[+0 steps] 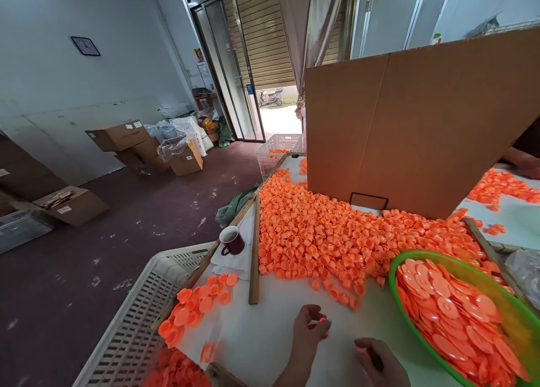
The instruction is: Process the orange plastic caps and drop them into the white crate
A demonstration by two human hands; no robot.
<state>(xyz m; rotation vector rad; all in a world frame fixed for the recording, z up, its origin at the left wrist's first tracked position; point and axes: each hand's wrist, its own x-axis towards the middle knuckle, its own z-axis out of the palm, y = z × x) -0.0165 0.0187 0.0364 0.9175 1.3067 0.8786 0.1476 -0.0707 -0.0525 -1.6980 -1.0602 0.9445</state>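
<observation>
**A:** What are the hands doing?

**B:** My left hand (310,325) is curled over the tabletop (270,319), fingertips pinched on a small orange cap (322,319). My right hand (377,361) sits just beside it, fingers folded around something orange, a thin orange piece (363,351) by the look of it, though most of it is hidden, so I can't say exactly what.

**A:** So which step is that?

**B:** I judge it as the joining step: one piece in each hand, brought near each other low over the white surface. They are not touching yet.

**A:** What lies around them?

**B:** Straight ahead is the big heap of orange caps (337,235), spread up to a cardboard sheet (422,128). To the right, a green bowl (394,269) full of flat orange discs (455,314). To the left, a wooden strip (254,252), a small pile of finished-looking caps (198,305), a dark red mug (232,241) and a white slotted crate (139,325). Another person's arm (523,162) shows at the far right edge.

**A:** What does the next move call for?

**B:** Lining the two pieces up squarely and pressing them together, I'd guess, with a steady grip on both sides.
</observation>
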